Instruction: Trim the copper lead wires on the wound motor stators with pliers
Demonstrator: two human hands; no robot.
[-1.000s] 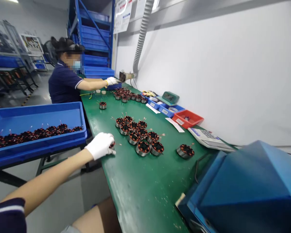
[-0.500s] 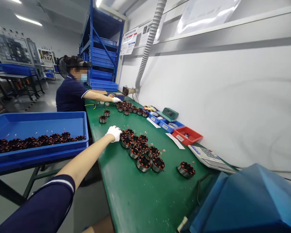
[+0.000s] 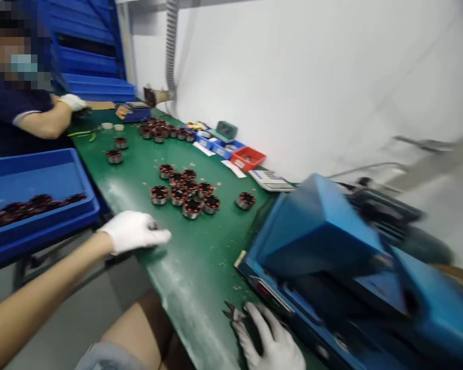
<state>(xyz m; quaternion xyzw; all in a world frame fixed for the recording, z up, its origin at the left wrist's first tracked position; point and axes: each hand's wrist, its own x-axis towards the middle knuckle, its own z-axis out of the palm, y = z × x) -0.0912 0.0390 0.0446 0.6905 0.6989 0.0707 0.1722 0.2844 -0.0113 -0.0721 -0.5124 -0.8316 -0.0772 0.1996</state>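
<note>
My left hand (image 3: 133, 232), in a white glove, is over the bench's near left edge. Its fingers are curled round a wound motor stator (image 3: 153, 225), of which only a dark bit shows. My right hand (image 3: 275, 344), also gloved, is low at the front beside a blue machine. A pair of cutters (image 3: 231, 311) lies in its grip, the small dark jaws apart and pointing to the upper left. Beyond my left hand, several stators (image 3: 193, 206) with copper windings stand in a close group. A single stator (image 3: 246, 200) is apart to their right.
The blue machine (image 3: 304, 246) fills the right side of the green bench (image 3: 193, 252). A blue bin (image 3: 73, 180) of stators stands at left. Farther back are a red tray (image 3: 249, 158), a calculator (image 3: 270, 181), more stators (image 3: 154, 128) and a co-worker's gloved hand (image 3: 73, 102).
My left hand has drawn back from the stator group toward me, with a stator in it. My right hand has come into view with cutters. The view has swung right and down.
</note>
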